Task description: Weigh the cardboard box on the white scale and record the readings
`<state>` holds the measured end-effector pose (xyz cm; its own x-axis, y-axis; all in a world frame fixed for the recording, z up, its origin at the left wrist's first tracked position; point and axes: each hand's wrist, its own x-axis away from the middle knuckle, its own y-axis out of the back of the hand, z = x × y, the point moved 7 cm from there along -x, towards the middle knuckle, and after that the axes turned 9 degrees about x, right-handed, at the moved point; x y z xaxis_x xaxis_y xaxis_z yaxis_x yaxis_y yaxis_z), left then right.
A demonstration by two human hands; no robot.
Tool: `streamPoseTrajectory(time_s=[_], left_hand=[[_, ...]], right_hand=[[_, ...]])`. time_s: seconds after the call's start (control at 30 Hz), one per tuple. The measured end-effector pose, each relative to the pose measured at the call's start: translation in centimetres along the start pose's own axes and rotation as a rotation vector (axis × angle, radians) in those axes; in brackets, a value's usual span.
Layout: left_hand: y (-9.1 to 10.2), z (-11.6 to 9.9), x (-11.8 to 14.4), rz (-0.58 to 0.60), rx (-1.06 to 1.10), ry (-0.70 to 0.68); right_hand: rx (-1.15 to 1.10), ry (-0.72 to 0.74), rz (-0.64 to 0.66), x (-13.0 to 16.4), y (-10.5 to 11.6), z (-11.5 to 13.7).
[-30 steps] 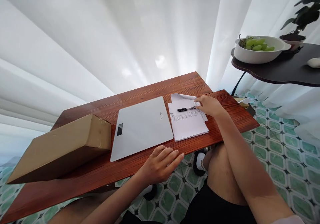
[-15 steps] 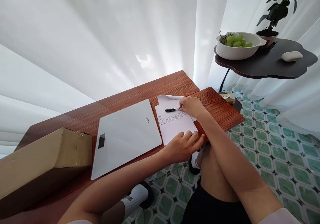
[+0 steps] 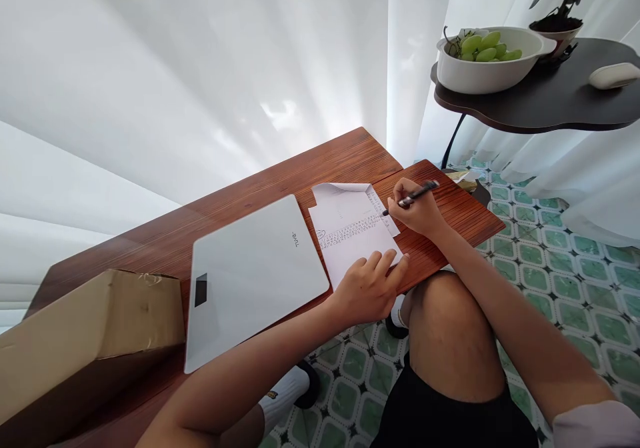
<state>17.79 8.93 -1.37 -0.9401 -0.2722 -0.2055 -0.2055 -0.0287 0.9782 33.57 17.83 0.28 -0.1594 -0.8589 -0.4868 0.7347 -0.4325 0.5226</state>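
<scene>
Two hands work on the paper sheet (image 3: pixel 350 235): left hand (image 3: pixel 367 288) flat at 6 o'clock should press firmly, right hand (image 3: pixel 417 211) pinching the pen (image 3: pixel 411 198) at 3 o'clock, tip kept light.

Single head-worn view, looking forward and down.
Close above the bench (image 3: pixel 280 175), tilted; curtain behind, tiled floor (image 3: pixel 550 261) to the right.

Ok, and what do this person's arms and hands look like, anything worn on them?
Both forearms are bare, and the left hand and right hand show no gloves, rings or watch. A pale, pinkish-white sleeve edge shows on the right upper arm.
</scene>
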Motion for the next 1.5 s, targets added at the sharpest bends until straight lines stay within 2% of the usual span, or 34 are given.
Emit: streamPoseTrajectory(time_s=[0.07, 0.13, 0.23, 0.33, 0.4, 0.5, 0.57, 0.7, 0.87, 1.0, 1.3, 1.5], left_hand=[[-0.2, 0.2, 0.0, -0.006, 0.018, 0.019], [-0.3, 0.3, 0.0, -0.005, 0.033, 0.033], [-0.4, 0.5, -0.1, 0.007, 0.055, 0.051], [-0.3, 0.5, -0.2, 0.012, 0.076, 0.057], [-0.3, 0.5, -0.3, 0.017, 0.09, 0.062], [-0.5, 0.6, -0.3, 0.039, 0.11, 0.08], [-0.5, 0.7, -0.3, 0.047, 0.122, 0.089], [-0.6, 0.8, -0.5, 0.057, 0.158, 0.106], [-0.6, 0.9, -0.7, 0.07, 0.172, 0.125], [-0.8, 1.0, -0.7, 0.077, 0.195, 0.136], [-0.9, 0.9, -0.6, 0.065, 0.169, 0.136], [-0.9, 0.9, -0.6, 0.076, 0.142, 0.145]], right_hand=[[-0.081, -0.024, -0.056, 0.3, 0.1, -0.6], [-0.138, -0.062, -0.048, 0.3, -0.4, -0.9], [-0.252, -0.124, 0.143, 0.3, -2.2, -0.9], [-0.197, -0.135, 0.316, 0.7, -3.5, -0.8], [-0.112, -0.118, 0.304, 0.9, -3.4, -0.8], [-0.033, -0.088, 0.185, 1.0, -2.7, -0.8], [-0.012, -0.067, 0.155, 1.0, -2.6, -0.8], [-0.029, -0.035, 0.198, 0.9, -3.0, -0.4], [-0.134, -0.124, 0.322, 1.1, -4.0, -0.8], [-0.079, -0.127, 0.326, 1.2, -4.2, -1.2], [-0.122, -0.157, 0.359, 1.2, -4.4, -1.2], [-0.084, -0.122, 0.376, 1.1, -4.3, -0.8]])
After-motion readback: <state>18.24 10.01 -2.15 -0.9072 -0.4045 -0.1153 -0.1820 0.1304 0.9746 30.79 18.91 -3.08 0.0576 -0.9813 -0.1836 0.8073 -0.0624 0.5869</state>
